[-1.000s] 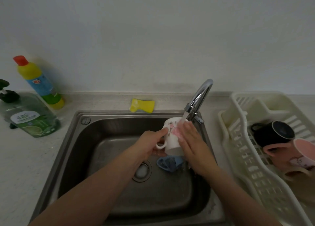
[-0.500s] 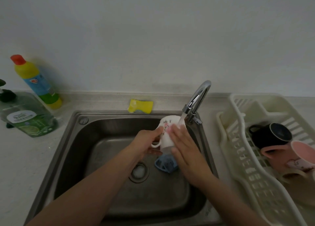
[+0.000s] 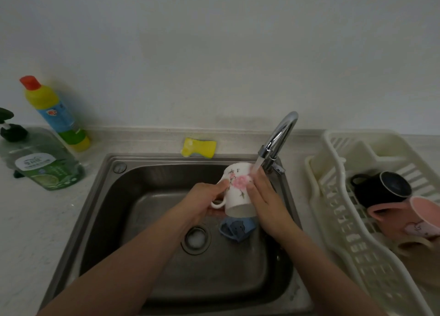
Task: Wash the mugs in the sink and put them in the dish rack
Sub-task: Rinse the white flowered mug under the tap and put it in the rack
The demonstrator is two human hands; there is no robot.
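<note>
Left hand (image 3: 202,202) is gripping the looped handle of a glossy white ceramic mug with a pink flower print (image 3: 238,192), fingers curled round it, while the right hand (image 3: 264,202) is lying flat against the mug's smooth side with fingers straight. Both are holding the mug tilted above the brushed stainless steel sink (image 3: 100,211), its rim under water running from the curved chrome tap (image 3: 278,137). Below it, a blue mug (image 3: 235,230) is lying on the sink floor, beside the round drain (image 3: 195,239). On the pale speckled desk (image 3: 31,220), a yellow sponge (image 3: 198,147) is sitting at the sink's back edge. To the right, a cream slatted plastic dish rack (image 3: 333,196) is holding a black mug (image 3: 381,187) and a pink mug (image 3: 409,218). At far left, a yellow bottle with a red cap (image 3: 54,113) and a clear green pump bottle (image 3: 42,161) are standing.
</note>
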